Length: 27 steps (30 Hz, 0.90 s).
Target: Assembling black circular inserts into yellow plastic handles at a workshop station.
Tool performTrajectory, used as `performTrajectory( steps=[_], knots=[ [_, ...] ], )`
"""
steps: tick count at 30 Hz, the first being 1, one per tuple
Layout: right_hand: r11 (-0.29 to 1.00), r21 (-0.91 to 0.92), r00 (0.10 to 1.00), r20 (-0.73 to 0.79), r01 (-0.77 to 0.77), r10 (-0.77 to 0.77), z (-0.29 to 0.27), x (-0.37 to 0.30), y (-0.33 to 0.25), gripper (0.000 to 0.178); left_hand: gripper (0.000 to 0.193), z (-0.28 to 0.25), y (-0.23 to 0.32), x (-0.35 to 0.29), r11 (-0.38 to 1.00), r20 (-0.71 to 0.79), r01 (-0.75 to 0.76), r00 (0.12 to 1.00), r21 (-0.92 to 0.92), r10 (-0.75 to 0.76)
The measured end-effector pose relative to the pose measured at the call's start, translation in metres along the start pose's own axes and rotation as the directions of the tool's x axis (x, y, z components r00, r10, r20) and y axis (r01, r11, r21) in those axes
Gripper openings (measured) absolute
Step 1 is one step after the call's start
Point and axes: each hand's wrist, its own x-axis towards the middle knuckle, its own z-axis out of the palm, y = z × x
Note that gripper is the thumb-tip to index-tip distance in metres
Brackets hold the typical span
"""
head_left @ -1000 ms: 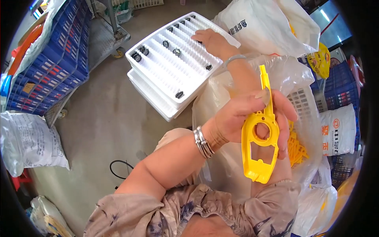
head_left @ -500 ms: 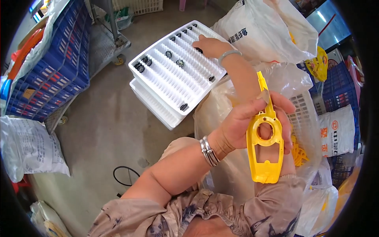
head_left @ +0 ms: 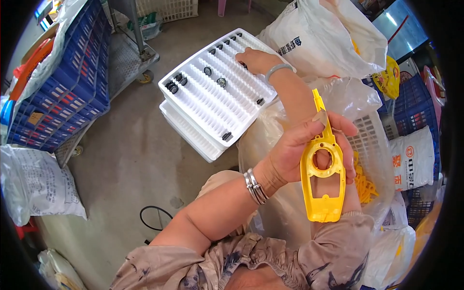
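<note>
My left hand holds a yellow plastic housing piece by its narrow upper end, thumb in front and fingers behind. The piece has a round hole, a larger opening below it and a solid lower end. My right arm passes behind it and reaches forward and left. Over the far right part of a white ribbed tray, my right hand has its fingertips closed on a small black round part, mostly hidden by the fingers. Several similar black parts stand in the tray's slots.
Another white tray lies under the first. A clear plastic bag lines a basket with yellow pieces at my right. White sacks stand behind it. Blue crates rest on a wheeled cart at the left.
The trays sit slightly lower in the view. Both hands keep almost the same place and hold, the left with the yellow housing piece, the right at the black part.
</note>
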Motion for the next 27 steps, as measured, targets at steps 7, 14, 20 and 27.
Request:
performTrajectory(
  steps=[7,14,20,27],
  knots=[
    [0.998,0.052,0.999,-0.029,0.022,-0.02,0.005,0.006,0.008,0.041,0.047,0.005,0.003,0.001,0.999,-0.082,-0.006,0.997,0.044,0.009],
    [1.0,0.023,0.997,-0.072,0.018,-0.016,0.009,0.008,0.01,0.034,0.044,0.005,0.004,0.001,0.999,-0.096,-0.001,0.995,0.048,0.006],
    [0.861,0.508,0.905,-0.379,0.027,0.195,0.006,-0.023,0.047,0.029,0.043,0.003,0.002,-0.002,0.984,-0.142,-0.063,0.986,0.169,0.088],
    [-0.387,0.794,0.858,-0.306,0.469,0.411,0.019,-0.164,0.038,0.03,0.036,-0.004,0.017,-0.013,0.931,-0.398,-0.049,0.895,0.361,0.202]
  ],
)
